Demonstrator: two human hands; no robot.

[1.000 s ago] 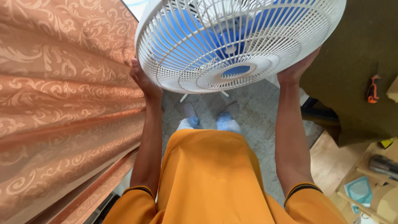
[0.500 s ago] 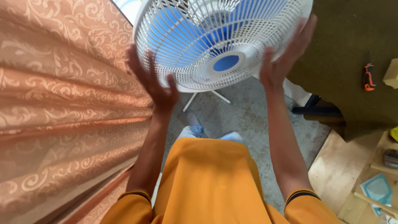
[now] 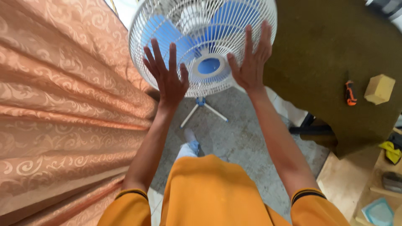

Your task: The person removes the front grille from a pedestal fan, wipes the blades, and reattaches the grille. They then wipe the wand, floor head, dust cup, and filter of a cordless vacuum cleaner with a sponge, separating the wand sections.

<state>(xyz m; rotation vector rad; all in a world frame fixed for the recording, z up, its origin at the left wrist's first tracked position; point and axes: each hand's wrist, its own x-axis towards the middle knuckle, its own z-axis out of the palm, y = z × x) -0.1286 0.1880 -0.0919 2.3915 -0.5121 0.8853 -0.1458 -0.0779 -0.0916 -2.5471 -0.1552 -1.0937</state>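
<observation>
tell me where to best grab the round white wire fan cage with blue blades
Probably by the outer rim of the round white wire fan cage, one palm on each side. The cage is wide and domed, and its thin wires offer little purchase. The left hand and right hand lie flat on the front grille, fingers spread.

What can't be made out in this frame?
- Fan: the top of its grille is cut off by the head view's upper edge.
- Left hand and right hand: palms face away, so contact with the grille is unclear.
- Orange tool on the dark green cloth: too small to identify.
</observation>
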